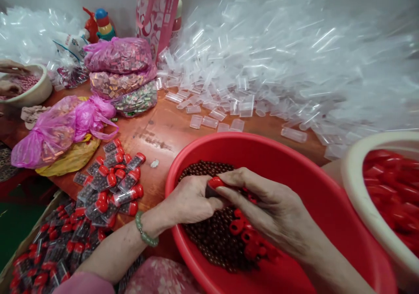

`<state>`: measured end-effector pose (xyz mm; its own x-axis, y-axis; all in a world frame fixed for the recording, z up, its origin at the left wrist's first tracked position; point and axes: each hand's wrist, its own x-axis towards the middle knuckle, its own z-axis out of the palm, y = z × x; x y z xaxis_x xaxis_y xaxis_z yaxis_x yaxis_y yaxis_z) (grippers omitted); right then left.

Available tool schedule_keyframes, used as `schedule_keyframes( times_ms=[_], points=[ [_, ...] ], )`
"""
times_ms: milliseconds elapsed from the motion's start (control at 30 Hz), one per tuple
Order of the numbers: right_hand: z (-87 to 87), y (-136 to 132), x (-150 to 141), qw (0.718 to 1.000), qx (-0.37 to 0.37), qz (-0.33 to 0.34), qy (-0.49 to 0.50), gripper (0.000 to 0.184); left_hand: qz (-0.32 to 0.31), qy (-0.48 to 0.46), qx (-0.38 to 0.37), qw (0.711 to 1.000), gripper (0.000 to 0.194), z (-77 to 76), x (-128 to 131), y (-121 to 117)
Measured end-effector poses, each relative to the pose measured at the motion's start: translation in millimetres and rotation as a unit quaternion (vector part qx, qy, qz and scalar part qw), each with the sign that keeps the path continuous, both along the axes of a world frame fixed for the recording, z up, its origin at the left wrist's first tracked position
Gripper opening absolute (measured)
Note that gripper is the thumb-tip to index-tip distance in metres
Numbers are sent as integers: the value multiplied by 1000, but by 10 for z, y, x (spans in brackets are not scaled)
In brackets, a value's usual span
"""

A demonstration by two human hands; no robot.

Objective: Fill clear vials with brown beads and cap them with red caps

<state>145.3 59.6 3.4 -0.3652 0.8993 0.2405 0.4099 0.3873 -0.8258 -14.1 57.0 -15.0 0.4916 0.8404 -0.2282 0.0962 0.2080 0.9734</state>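
Note:
Over a red plastic basin my left hand and my right hand meet, holding a small tube with a red cap between them. Its dark body is mostly hidden by my fingers. Inside the basin lies a heap of small brown beads, with several loose red caps on top, just below my right hand. A green bead bracelet circles my left wrist.
Capped tubes lie piled on the orange table, with more in a cardboard box at lower left. A cream basin holds red caps at right. Clear plastic tubes heap behind. Pink bags hold packets. Another person's hands rest in a bowl at left.

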Motion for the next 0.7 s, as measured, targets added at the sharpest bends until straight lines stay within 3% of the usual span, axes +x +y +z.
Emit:
schedule_keyframes(
  times_ms=[167,400,500,600,633,700],
  points=[
    [-39,15,41,999,-32,9,26,10,-11,-16,13,1000,14,-1,-3,0],
    [-48,-56,-84,997,-7,-51,60,7,8,-97,-44,994,15,12,18,32],
    [-100,-99,-128,995,69,-67,36,6,15,-125,-48,991,20,7,10,24],
    [-163,-117,-119,980,197,-35,-14,13,12,-132,-95,987,10,27,-15,9],
    [-181,-119,-108,973,226,-19,-32,18,10,-141,-123,982,9,41,-24,7],
    [-214,-121,-84,965,253,3,-74,45,14,-164,-174,971,24,72,-41,7]
  ],
)
